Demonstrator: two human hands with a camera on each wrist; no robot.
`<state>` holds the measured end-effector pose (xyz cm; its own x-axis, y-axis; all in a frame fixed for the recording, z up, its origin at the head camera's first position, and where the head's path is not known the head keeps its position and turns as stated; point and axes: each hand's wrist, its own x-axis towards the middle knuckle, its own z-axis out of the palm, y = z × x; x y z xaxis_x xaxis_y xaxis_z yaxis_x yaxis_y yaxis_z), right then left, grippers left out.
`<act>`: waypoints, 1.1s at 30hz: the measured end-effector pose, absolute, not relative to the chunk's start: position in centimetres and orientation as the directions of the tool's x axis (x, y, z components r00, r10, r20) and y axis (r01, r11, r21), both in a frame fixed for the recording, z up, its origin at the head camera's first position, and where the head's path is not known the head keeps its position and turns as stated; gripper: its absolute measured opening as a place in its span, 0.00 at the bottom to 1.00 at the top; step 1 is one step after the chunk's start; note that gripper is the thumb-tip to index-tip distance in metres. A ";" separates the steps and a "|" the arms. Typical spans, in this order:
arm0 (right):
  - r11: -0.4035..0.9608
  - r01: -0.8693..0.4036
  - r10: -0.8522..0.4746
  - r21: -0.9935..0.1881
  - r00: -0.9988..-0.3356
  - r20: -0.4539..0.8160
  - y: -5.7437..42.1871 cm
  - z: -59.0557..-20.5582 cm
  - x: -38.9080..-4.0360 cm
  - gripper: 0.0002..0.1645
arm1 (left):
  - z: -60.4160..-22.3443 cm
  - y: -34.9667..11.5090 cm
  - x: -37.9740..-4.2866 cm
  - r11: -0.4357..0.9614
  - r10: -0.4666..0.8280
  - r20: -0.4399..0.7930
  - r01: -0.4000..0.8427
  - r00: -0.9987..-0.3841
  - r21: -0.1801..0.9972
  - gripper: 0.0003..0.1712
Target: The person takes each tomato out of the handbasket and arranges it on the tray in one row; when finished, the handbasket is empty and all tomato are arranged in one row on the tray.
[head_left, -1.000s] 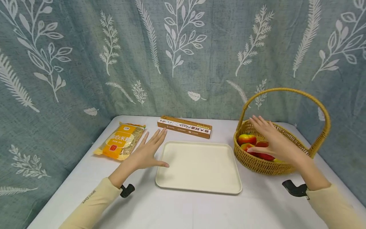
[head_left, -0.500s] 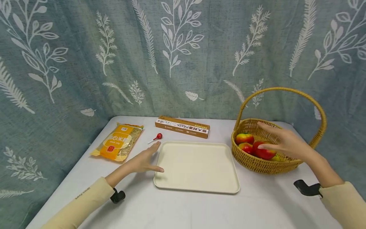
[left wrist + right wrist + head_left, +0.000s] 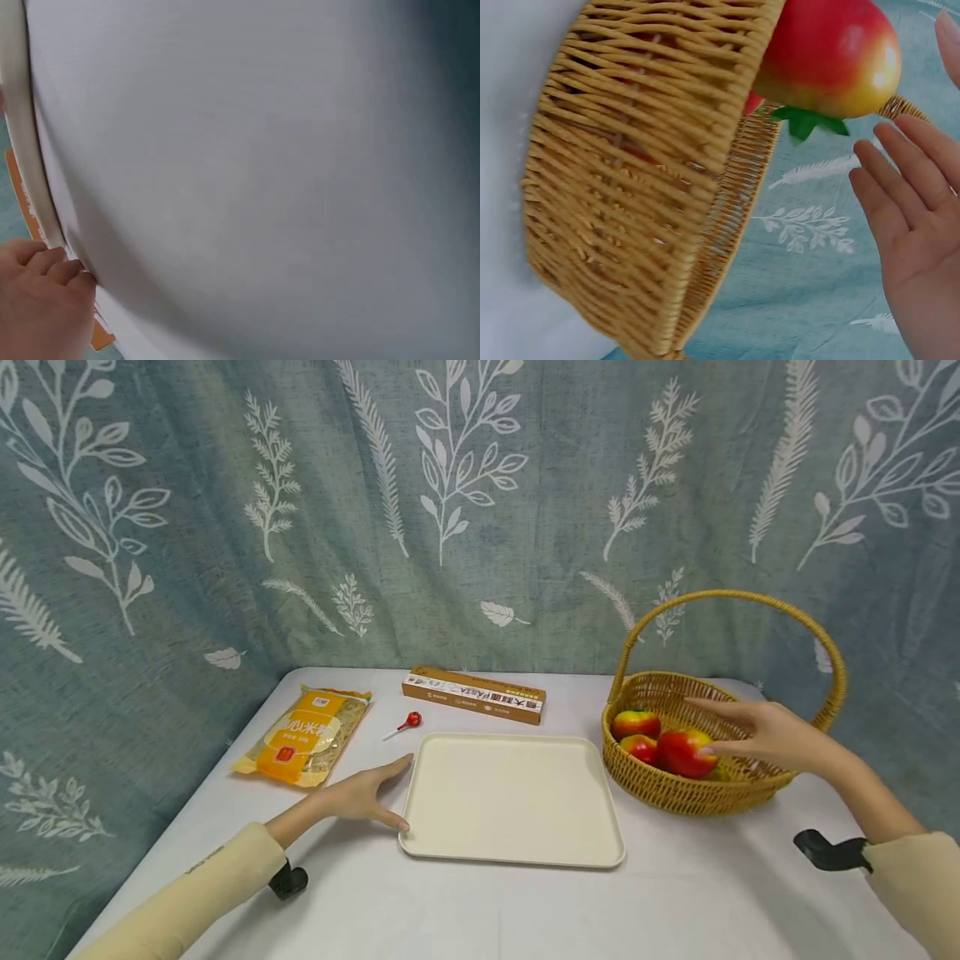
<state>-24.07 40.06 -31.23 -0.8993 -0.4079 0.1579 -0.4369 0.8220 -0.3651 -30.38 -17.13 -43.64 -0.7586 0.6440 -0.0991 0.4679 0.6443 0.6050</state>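
A cream rectangular tray (image 3: 517,802) lies on the table. My left hand (image 3: 356,795) is at its left edge, thumb and fingers spread apart, fingertips right at the rim. The left wrist view has those fingers (image 3: 56,268) beside the tray's rim (image 3: 16,82). At the right, my right hand (image 3: 783,737) reaches over a wicker basket (image 3: 697,803) with its thumb close to a red-and-yellow, mango-like fruit (image 3: 681,753). Seen from the right wrist, the fingers (image 3: 900,180) are straight and a gap separates them from this glossy, green-leaved fruit (image 3: 836,56).
Other red-and-yellow fruits (image 3: 636,723) sit in the basket, whose tall arched handle (image 3: 738,594) stands upright. Behind the tray are a brown pasta box (image 3: 472,695) and a red lollipop (image 3: 412,719). A yellow noodle bag (image 3: 307,735) lies at left. A patterned curtain (image 3: 480,527) closes the back.
My left hand has come down and back to the tray's left edge, uncovering the lollipop. My right hand has moved lower over the basket, its thumb nearing the front fruit.
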 end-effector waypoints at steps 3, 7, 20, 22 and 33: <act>0.807 -0.428 -0.403 -0.407 -0.903 0.151 40.5 -31.5 -24.2 0.40 | -43.7 -17.5 -30.3 0.624 0.661 -0.097 0.473 -0.744 0.622 0.67; 0.787 -0.408 -0.393 -0.463 -0.910 0.133 40.9 -31.9 -24.4 0.37 | -43.7 -17.8 -30.4 0.603 0.678 -0.107 0.468 -0.727 0.646 0.66; 0.728 -0.328 -0.383 -0.601 -0.923 0.041 41.2 -33.8 -24.8 0.37 | -44.2 -18.2 -30.9 0.590 0.682 -0.126 0.440 -0.721 0.677 0.66; 0.733 -0.328 -0.375 -0.596 -0.926 0.047 41.2 -34.1 -24.8 0.37 | -44.4 -18.1 -31.0 0.584 0.686 -0.122 0.444 -0.717 0.679 0.66; 0.782 -0.290 -0.328 -0.552 -0.944 0.032 41.7 -34.8 -24.5 0.36 | -44.0 -17.3 -31.4 0.600 0.683 -0.157 0.426 -0.713 0.677 0.68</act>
<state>-24.55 41.65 -34.82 -0.9443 -0.3277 0.0316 -0.2898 0.7820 -0.5518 -31.41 -17.33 -44.01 -0.7134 0.6830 -0.1565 0.4261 0.6002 0.6770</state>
